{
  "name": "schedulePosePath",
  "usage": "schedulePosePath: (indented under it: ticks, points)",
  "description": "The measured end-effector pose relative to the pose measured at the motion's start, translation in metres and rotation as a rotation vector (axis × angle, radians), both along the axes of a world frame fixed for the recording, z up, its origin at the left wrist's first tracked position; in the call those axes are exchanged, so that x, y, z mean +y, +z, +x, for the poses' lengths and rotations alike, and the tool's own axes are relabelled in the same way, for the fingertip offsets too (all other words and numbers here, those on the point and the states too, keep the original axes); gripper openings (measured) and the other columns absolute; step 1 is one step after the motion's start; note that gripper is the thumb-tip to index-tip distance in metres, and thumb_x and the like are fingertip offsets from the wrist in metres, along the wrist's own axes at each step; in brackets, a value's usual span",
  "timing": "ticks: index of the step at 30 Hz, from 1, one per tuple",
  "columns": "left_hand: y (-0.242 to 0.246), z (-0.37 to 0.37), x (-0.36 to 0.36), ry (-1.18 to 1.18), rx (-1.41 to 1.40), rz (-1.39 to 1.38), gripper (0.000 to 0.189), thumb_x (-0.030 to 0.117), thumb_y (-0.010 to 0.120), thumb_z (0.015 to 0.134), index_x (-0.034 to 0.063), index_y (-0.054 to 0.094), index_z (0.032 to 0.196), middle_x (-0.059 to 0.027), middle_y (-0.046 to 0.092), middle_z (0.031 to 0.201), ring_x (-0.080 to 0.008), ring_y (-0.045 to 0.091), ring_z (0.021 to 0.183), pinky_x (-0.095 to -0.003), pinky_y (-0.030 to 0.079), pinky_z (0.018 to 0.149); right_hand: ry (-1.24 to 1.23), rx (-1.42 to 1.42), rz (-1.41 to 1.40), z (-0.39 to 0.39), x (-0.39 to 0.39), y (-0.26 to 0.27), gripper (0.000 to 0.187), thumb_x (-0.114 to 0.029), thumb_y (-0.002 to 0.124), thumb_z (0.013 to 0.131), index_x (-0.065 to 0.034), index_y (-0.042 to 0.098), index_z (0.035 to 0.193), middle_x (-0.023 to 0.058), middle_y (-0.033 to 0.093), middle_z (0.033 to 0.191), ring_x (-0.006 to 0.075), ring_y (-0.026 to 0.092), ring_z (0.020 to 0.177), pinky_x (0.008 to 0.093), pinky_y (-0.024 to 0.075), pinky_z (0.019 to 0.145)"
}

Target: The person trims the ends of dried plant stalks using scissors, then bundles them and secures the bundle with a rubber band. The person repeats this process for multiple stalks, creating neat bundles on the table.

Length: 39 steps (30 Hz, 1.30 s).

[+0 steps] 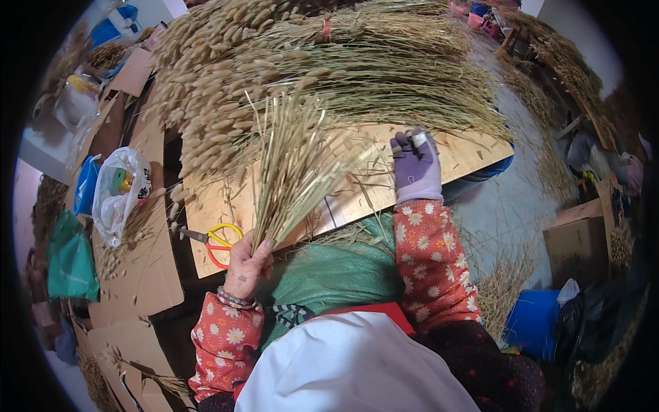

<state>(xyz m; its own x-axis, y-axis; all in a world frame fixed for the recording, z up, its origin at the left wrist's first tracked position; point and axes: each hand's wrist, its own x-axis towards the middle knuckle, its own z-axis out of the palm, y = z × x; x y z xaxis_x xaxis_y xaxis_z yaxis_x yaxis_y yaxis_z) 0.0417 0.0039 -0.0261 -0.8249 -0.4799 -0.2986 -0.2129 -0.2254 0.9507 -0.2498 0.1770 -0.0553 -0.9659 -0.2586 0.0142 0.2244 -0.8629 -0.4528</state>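
Observation:
My bare left hand (pixel 247 265) grips a bunch of dried grass stems (pixel 288 165) near its lower end, and the stems fan upward over the wooden board (pixel 365 201). Beside that hand, scissors (pixel 213 241) with yellow and red handles lie on the board's left part. My right hand (pixel 418 162), in a purple and grey glove, is over the board's right part with its fingers curled; whether it holds anything cannot be told. Beyond both hands lies a big pile of dried grass (pixel 391 77), its fluffy seed heads (pixel 216 108) towards the left.
Loose stem scraps lie on the board and on green woven cloth (pixel 334 278) over my lap. Cardboard (pixel 139 268) on the left bears a white plastic bag (pixel 121 195) and a blue container (pixel 86 185). A cardboard box (pixel 576 242) and blue bin (pixel 533 322) stand at right.

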Motion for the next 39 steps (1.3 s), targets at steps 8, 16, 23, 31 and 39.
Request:
schedulePosePath:
  ticks: [8, 16, 23, 31, 39]
  points:
    - [0.003, -0.001, -0.006, 0.036, 0.047, 0.008, 0.013, 0.019, 0.057, 0.096, 0.0060, 0.056, 0.098, 0.0040, 0.044, 0.060, -0.0058, 0.039, 0.047, -0.0211, 0.036, 0.040, 0.489, 0.135, 0.137, 0.067, -0.041, -0.010, 0.047, -0.019, 0.068, 0.086, -0.0068, 0.049, 0.127, 0.0128, 0.059, 0.114, 0.0257, 0.062, 0.098, 0.0387, 0.0512, 0.092]
    - [-0.013, 0.001, 0.009, -0.137, -0.110, -0.223, 0.019, 0.020, 0.054, 0.097, 0.0039, 0.057, 0.107, 0.0043, 0.046, 0.061, -0.0049, 0.040, 0.046, -0.0214, 0.033, 0.041, 0.702, -0.044, 0.587, 0.095, -0.051, -0.008, 0.026, -0.016, 0.057, 0.090, -0.0110, 0.063, 0.114, 0.0140, 0.056, 0.117, 0.0239, 0.062, 0.093, 0.0382, 0.0527, 0.081]
    - [-0.007, 0.021, -0.019, 0.062, -0.082, -0.170, 0.020, 0.016, 0.053, 0.096, 0.0029, 0.055, 0.111, 0.0036, 0.044, 0.062, -0.0058, 0.039, 0.045, -0.0216, 0.035, 0.042, 0.044, 0.038, -0.031, 0.001, 0.006, 0.019, 0.024, -0.021, 0.053, 0.095, -0.0061, 0.060, 0.113, 0.0117, 0.063, 0.103, 0.0246, 0.063, 0.093, 0.0404, 0.0522, 0.090]
    - [0.012, -0.009, -0.018, 0.089, -0.133, -0.874, 0.024, 0.018, 0.058, 0.091, 0.0033, 0.053, 0.110, -0.0090, 0.055, 0.066, -0.0235, 0.053, 0.056, -0.0378, 0.042, 0.050, 0.589, 0.396, 0.383, 0.096, -0.033, 0.048, 0.053, -0.028, 0.068, 0.083, 0.0005, 0.049, 0.124, 0.0145, 0.064, 0.101, 0.0236, 0.065, 0.091, 0.0316, 0.0547, 0.076]
    - [0.011, -0.025, 0.017, -0.116, -0.190, -1.282, 0.051, 0.020, 0.067, 0.083, -0.0015, 0.044, 0.123, -0.0242, 0.060, 0.102, -0.0357, 0.063, 0.085, -0.0422, 0.048, 0.069, 0.515, 0.061, 0.476, 0.133, -0.061, 0.024, 0.042, -0.006, 0.073, 0.080, -0.0015, 0.054, 0.117, 0.0071, 0.064, 0.101, 0.0139, 0.063, 0.084, 0.0233, 0.0518, 0.067]
